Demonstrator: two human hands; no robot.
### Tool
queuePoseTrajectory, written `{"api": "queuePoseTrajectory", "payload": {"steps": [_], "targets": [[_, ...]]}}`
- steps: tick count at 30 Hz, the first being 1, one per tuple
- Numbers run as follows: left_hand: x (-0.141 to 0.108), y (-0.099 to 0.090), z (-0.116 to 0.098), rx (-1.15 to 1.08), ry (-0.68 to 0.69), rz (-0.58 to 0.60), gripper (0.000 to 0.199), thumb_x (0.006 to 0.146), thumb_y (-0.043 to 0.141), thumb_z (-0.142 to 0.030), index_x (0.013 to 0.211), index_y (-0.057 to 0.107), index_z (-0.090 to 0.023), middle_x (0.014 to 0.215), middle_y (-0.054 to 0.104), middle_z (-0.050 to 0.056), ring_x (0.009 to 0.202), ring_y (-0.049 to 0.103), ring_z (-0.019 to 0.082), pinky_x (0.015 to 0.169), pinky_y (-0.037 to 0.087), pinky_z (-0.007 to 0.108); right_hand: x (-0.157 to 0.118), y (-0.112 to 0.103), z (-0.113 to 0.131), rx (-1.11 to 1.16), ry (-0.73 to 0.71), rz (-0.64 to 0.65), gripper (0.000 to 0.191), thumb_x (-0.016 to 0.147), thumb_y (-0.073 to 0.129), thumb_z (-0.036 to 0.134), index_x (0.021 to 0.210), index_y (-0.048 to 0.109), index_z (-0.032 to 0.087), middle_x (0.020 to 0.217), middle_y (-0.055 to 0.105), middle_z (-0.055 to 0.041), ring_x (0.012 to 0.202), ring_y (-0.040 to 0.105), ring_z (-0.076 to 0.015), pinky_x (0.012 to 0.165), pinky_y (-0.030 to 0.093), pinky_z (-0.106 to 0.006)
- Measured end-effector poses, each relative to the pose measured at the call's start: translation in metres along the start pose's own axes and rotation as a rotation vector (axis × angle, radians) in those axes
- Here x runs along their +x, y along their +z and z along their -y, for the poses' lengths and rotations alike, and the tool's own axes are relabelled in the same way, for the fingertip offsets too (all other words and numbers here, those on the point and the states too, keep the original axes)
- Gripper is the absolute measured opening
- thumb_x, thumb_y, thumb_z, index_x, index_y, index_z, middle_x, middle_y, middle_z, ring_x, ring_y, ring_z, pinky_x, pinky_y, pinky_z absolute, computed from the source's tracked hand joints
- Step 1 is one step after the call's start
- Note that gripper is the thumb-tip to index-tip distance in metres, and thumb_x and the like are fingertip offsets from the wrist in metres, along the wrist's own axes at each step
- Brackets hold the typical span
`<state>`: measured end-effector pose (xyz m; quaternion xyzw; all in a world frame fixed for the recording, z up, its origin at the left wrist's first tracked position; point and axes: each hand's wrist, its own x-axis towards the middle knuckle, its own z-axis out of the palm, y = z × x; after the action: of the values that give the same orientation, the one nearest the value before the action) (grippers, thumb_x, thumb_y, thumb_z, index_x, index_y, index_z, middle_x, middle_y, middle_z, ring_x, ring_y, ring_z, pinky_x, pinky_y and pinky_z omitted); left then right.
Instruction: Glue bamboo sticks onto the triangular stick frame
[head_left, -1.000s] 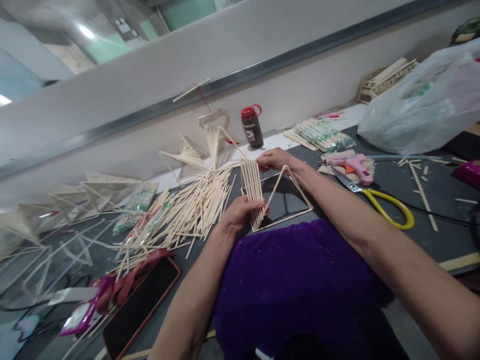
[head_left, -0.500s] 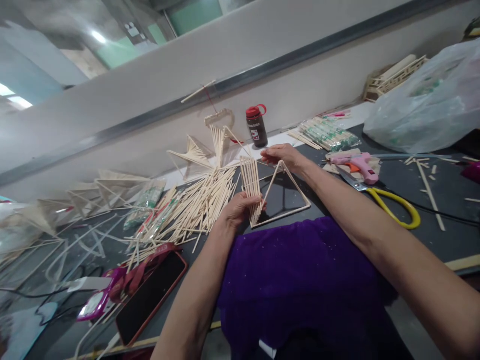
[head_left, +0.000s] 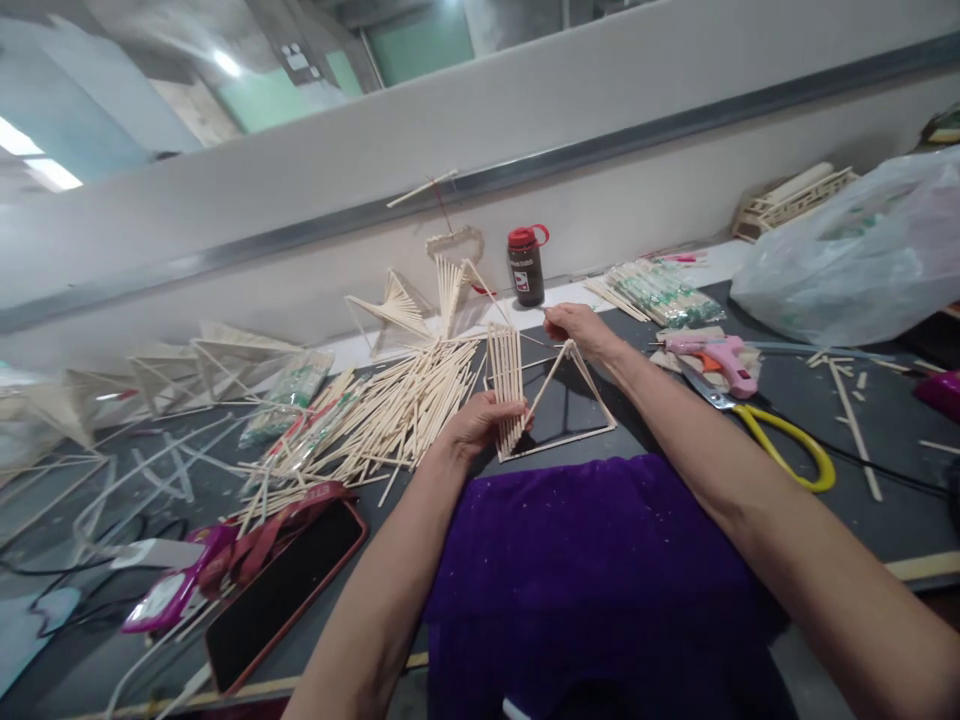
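My left hand is closed around the lower part of a slatted panel of wooden sticks, the thumb lying across its front. The panel belongs to an open stick frame, whose triangular side rises to a peak on the right. Beyond that peak, my right hand is raised with thumb and fingers pinched together. Whatever sits between its fingertips is too small to make out. A heap of loose wooden sticks lies just left of the panel.
A dark bottle with a red lid stands by the wall. To the right are a pink glue gun, yellow-handled scissors, packed sticks and a plastic bag. A phone lies at the left; purple cloth covers my lap.
My right hand has drawn slightly to the right, away from the slatted panel. My left hand keeps its hold on the frame. The whole view has shifted a little.
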<state>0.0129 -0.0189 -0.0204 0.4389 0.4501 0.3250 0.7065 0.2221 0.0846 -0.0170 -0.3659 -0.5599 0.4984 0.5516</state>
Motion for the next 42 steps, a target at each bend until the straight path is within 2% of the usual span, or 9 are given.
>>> {"api": "queuePoseTrajectory", "payload": {"steps": [7, 11, 17, 20, 27, 30, 34, 39, 42], "targets": [[0.002, -0.003, 0.001, -0.004, 0.008, 0.013, 0.028, 0.054, 0.084, -0.023, 0.073, 0.067, -0.011, 0.065, 0.068, 0.005, 0.057, 0.064, 0.015, 0.058, 0.051, 0.024, 0.001, 0.003, 0.001, 0.009, 0.057, 0.027, 0.019, 0.064, 0.067, 0.033, 0.061, 0.058, 0.016, 0.059, 0.058, 0.0005, 0.055, 0.048, -0.0088, 0.051, 0.037, -0.021], [0.001, -0.003, -0.001, 0.011, 0.005, 0.001, 0.026, 0.056, 0.083, -0.023, 0.072, 0.067, -0.011, 0.065, 0.069, 0.006, 0.057, 0.064, 0.015, 0.056, 0.05, 0.024, 0.002, -0.004, 0.005, 0.064, 0.054, -0.062, 0.015, 0.067, 0.059, 0.027, 0.057, 0.054, 0.017, 0.056, 0.054, 0.0007, 0.049, 0.048, -0.0087, 0.047, 0.038, -0.021], [0.0, -0.001, -0.002, 0.008, 0.011, -0.019, 0.028, 0.054, 0.084, -0.023, 0.073, 0.066, -0.01, 0.065, 0.069, 0.005, 0.057, 0.065, 0.015, 0.059, 0.051, 0.024, 0.004, -0.022, 0.011, 0.094, 0.038, -0.305, 0.026, 0.075, 0.05, 0.029, 0.055, 0.036, 0.02, 0.051, 0.043, 0.0048, 0.038, 0.032, -0.0038, 0.037, 0.021, -0.018], [0.0, -0.002, -0.001, 0.019, 0.027, -0.034, 0.03, 0.053, 0.084, -0.023, 0.073, 0.066, -0.01, 0.064, 0.068, 0.005, 0.056, 0.064, 0.015, 0.058, 0.05, 0.024, 0.003, -0.025, 0.015, 0.077, 0.046, -0.326, 0.028, 0.08, 0.049, 0.036, 0.06, 0.038, 0.02, 0.053, 0.043, 0.0054, 0.036, 0.028, -0.0032, 0.035, 0.015, -0.019], [0.004, -0.004, 0.0, 0.019, 0.033, -0.006, 0.028, 0.054, 0.084, -0.022, 0.073, 0.067, -0.011, 0.065, 0.069, 0.006, 0.057, 0.064, 0.014, 0.058, 0.05, 0.023, -0.002, -0.02, 0.015, -0.107, -0.038, -0.323, 0.023, 0.077, 0.058, 0.03, 0.061, 0.047, 0.018, 0.049, 0.043, 0.0067, 0.044, 0.034, -0.0063, 0.043, 0.024, -0.02], [0.005, -0.004, -0.001, 0.017, 0.034, -0.015, 0.026, 0.056, 0.083, -0.022, 0.073, 0.066, -0.011, 0.064, 0.069, 0.006, 0.057, 0.064, 0.014, 0.059, 0.051, 0.023, -0.002, -0.019, 0.02, -0.367, -0.134, -0.315, 0.021, 0.074, 0.062, 0.024, 0.056, 0.051, 0.017, 0.053, 0.048, 0.0045, 0.055, 0.041, -0.0084, 0.054, 0.031, -0.022], [0.008, -0.004, -0.002, 0.014, 0.021, -0.024, 0.024, 0.058, 0.082, -0.02, 0.072, 0.065, -0.011, 0.064, 0.069, 0.006, 0.058, 0.065, 0.015, 0.062, 0.053, 0.025, 0.002, -0.027, 0.05, -0.636, -0.198, -0.293, 0.023, 0.076, 0.061, 0.023, 0.057, 0.052, 0.017, 0.056, 0.05, 0.0033, 0.057, 0.044, -0.0096, 0.057, 0.032, -0.024], [0.011, -0.004, -0.003, 0.024, 0.04, 0.002, 0.024, 0.057, 0.082, -0.019, 0.074, 0.067, -0.01, 0.065, 0.07, 0.007, 0.056, 0.065, 0.015, 0.054, 0.051, 0.022, -0.009, -0.052, 0.12, -0.37, -0.274, -0.423, 0.03, 0.085, 0.058, 0.038, 0.065, 0.044, 0.02, 0.051, 0.039, 0.0073, 0.044, 0.032, -0.0058, 0.044, 0.025, -0.02], [0.013, -0.003, -0.003, 0.017, 0.053, 0.005, 0.022, 0.057, 0.081, -0.019, 0.07, 0.067, -0.011, 0.062, 0.069, 0.006, 0.056, 0.065, 0.015, 0.054, 0.052, 0.023, -0.027, -0.067, 0.146, -0.221, -0.253, -0.445, 0.036, 0.085, 0.058, 0.047, 0.067, 0.04, 0.022, 0.048, 0.032, 0.0097, 0.038, 0.023, -0.0045, 0.037, 0.016, -0.02]]}}
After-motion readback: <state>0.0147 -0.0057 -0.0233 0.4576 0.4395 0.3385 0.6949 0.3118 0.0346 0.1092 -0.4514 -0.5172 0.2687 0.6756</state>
